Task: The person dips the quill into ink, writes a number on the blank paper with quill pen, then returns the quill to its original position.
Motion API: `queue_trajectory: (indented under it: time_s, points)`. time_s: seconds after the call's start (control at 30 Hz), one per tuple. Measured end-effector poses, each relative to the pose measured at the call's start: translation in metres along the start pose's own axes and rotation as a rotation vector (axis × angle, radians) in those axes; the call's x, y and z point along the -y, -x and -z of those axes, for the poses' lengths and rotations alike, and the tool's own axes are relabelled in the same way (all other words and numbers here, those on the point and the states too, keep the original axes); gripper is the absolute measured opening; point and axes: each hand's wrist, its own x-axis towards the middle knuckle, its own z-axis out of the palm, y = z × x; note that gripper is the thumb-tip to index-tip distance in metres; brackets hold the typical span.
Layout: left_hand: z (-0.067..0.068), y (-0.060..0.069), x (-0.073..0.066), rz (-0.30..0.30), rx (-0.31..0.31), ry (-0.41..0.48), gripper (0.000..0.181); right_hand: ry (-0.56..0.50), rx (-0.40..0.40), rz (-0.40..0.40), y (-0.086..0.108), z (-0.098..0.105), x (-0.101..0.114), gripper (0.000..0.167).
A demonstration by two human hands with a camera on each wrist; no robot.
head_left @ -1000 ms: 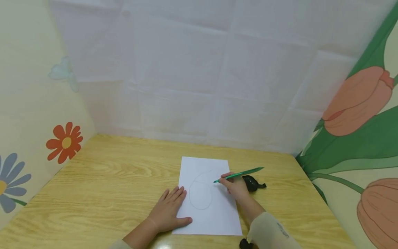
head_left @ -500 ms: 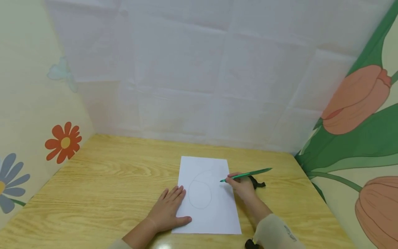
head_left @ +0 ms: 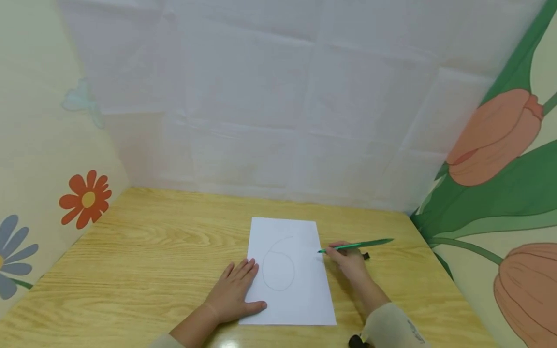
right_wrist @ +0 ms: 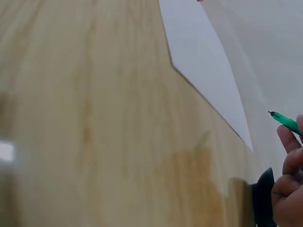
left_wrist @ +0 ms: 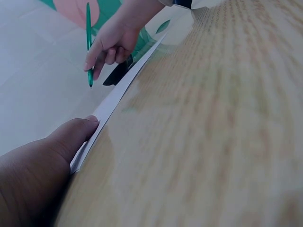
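Note:
A white sheet of paper (head_left: 300, 295) lies on the wooden table, bearing a thin pencil-grey line drawing (head_left: 278, 270) shaped like a 6. My left hand (head_left: 230, 296) rests spread on the sheet's left edge, its thumb at the lower left. Between thumb and fingers, my right hand (head_left: 351, 265) pinches a green pen (head_left: 365, 244) over the right edge of the paper. In the left wrist view the tip of the pen (left_wrist: 90, 78) points down, apart from the paper. The right wrist view shows the pen (right_wrist: 284, 121) with a dark tip.
Behind the right hand sits a black object (head_left: 366, 255), mostly hidden in the head view; its dark side (right_wrist: 264, 198) shows in the right wrist view. Another black item (head_left: 357, 341) is by the right sleeve. A white sheet backdrop (head_left: 243, 96) and flowered side panels (head_left: 487, 203) surround the table.
My right hand has moved to the right with the pen, from beside the drawn loop to the sheet's right edge, covering more of the black object. The left hand has stayed put.

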Motion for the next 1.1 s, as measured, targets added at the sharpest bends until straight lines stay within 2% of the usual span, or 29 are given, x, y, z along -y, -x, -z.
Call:
queue_trajectory:
  time_s: [0.13,0.37,0.63,0.8,1.1]
  points:
    - [0.001,-0.001,0.001,0.004,0.002,0.0,0.097,0.008,-0.04,-0.012,-0.002,0.007,-0.001,0.03]
    - [0.001,-0.001,0.001,0.0,0.001,-0.001,0.097,0.005,-0.059,-0.017,0.001,0.02,0.0,0.032]
    - [-0.001,-0.002,0.002,0.01,0.008,-0.004,0.098,-0.028,-0.139,0.004,0.002,0.032,-0.006,0.028]
    - [-0.001,-0.002,0.002,0.015,0.017,-0.006,0.098,-0.054,-0.168,-0.022,0.004,0.039,-0.009,0.02]
    - [0.0,-0.001,0.002,0.006,0.012,0.008,0.098,-0.061,-0.214,-0.034,0.006,0.051,-0.016,0.035]
